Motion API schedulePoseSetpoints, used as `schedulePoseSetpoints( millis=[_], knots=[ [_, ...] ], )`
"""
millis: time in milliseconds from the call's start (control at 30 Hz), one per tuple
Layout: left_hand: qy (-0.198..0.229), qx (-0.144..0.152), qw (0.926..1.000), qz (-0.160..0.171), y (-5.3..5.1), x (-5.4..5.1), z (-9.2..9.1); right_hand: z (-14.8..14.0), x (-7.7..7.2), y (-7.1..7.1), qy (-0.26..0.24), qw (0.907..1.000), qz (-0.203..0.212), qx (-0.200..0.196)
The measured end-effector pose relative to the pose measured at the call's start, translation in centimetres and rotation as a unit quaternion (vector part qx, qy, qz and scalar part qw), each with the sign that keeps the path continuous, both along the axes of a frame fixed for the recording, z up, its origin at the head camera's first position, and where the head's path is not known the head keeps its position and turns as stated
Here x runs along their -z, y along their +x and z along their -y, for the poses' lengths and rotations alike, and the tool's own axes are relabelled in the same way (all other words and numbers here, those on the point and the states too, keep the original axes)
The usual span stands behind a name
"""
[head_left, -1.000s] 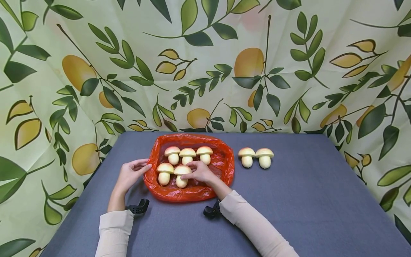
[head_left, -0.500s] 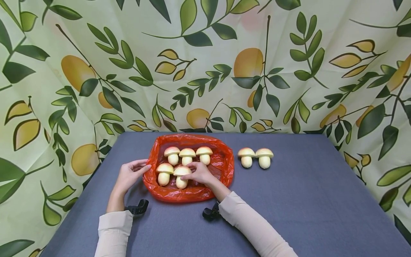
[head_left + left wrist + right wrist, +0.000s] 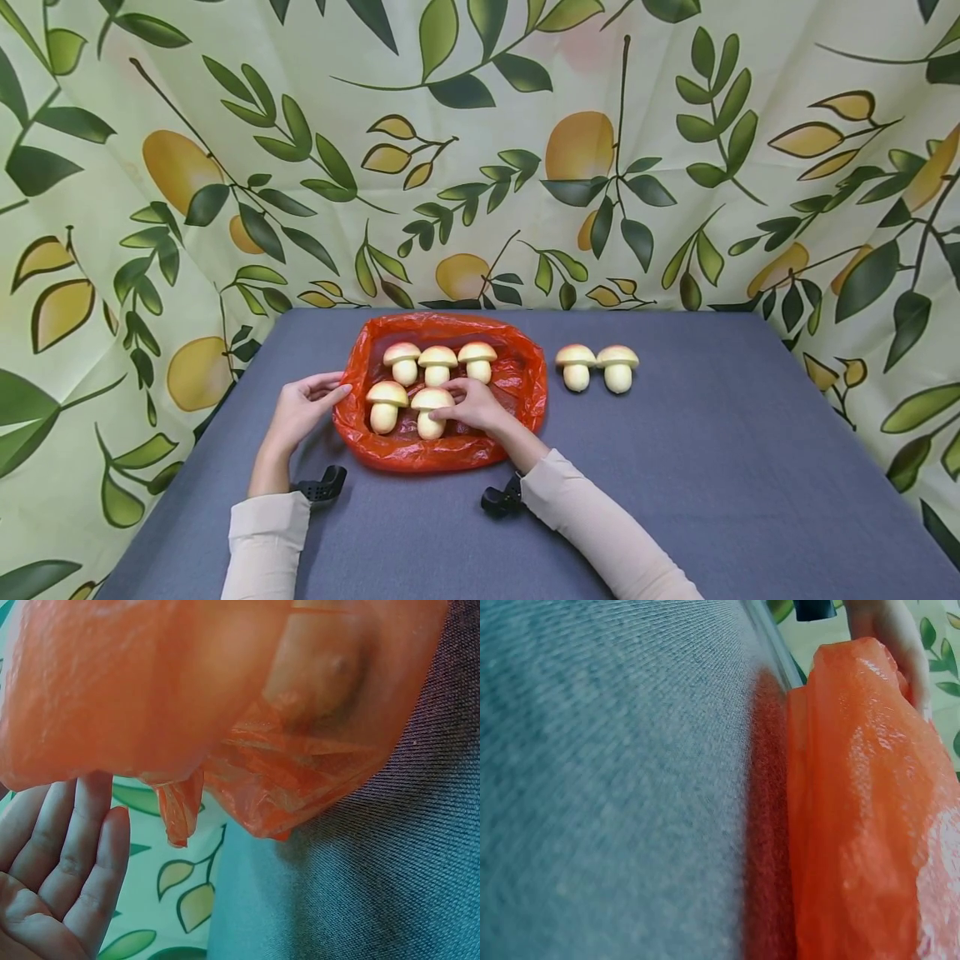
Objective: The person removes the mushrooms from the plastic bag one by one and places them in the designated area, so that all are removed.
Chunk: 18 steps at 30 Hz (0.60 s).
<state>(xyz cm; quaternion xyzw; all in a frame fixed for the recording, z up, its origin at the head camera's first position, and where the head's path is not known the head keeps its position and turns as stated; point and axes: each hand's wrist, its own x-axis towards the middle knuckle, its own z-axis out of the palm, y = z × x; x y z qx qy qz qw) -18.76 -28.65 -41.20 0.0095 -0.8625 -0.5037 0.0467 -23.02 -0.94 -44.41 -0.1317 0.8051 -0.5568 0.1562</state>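
Note:
A red plastic bag (image 3: 435, 454) lies with its mouth spread wide, its rim rolled outward. Several model mushrooms with yellowish caps stand inside, three at the back and two in front. My right hand (image 3: 480, 408) reaches over the near rim and pinches the front-right mushroom (image 3: 430, 423) between thumb and fingers. Beside it is the front-left mushroom (image 3: 386, 408). At the bag's left side, my left hand (image 3: 300, 408) touches the rim with fairly straight fingers. In the left wrist view some fingertips of the left hand (image 3: 67, 862) are hidden behind the red plastic.
Two more mushrooms, one at left (image 3: 576, 368) and one at right (image 3: 618, 368), stand side by side right of the bag. Grey-blue cloth covers the table (image 3: 712, 467). A leaf-patterned curtain (image 3: 495, 217) closes off the back and sides. Each wrist wears a black camera.
My right hand has shifted slightly right, and the front-right mushroom has moved with it, away from the front-left one. The left hand and bag stay almost where they were.

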Motion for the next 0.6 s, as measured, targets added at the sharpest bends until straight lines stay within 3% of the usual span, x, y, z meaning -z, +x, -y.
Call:
schedulePoseSetpoints(
  millis=[133,600],
  knots=[
    [-0.002,-0.002,1.0,0.005,0.1,-0.1,0.0,-0.6,-0.2,0.1,-0.009,0.9997,0.019,0.01],
    [-0.011,-0.003,0.9999,0.006,0.0,-0.2,0.0,-2.9,-1.2,0.0,-0.048,0.9984,0.022,0.018]
  ],
)
